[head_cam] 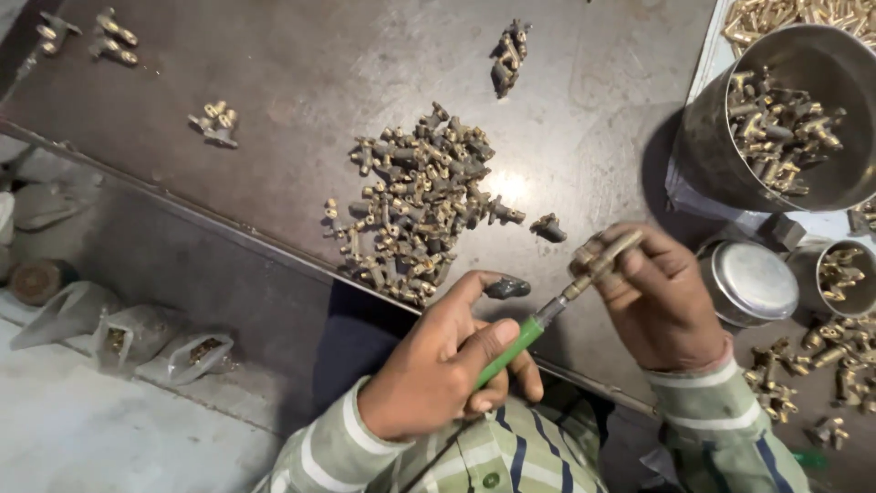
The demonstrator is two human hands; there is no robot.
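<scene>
The left hand (438, 365) grips a green screwdriver (511, 351), the right hand (652, 297) grips a brass fitting (607, 258); a big pile (415, 215) of fittings lies beyond the hands, and a steel bowl (803, 187) beyond the right hand holds many more.

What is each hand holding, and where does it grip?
Left hand grips a green-handled tool by its handle; right hand pinches a small brass fitting around its body.

A heap of brass fittings (415, 205) blocks the desk (301, 73) just ahead of the left hand (438, 365). Bare desk runs between the heap and the big steel bowl (776, 119) at right. Small tins (748, 283) crowd the right hand (652, 292).
</scene>
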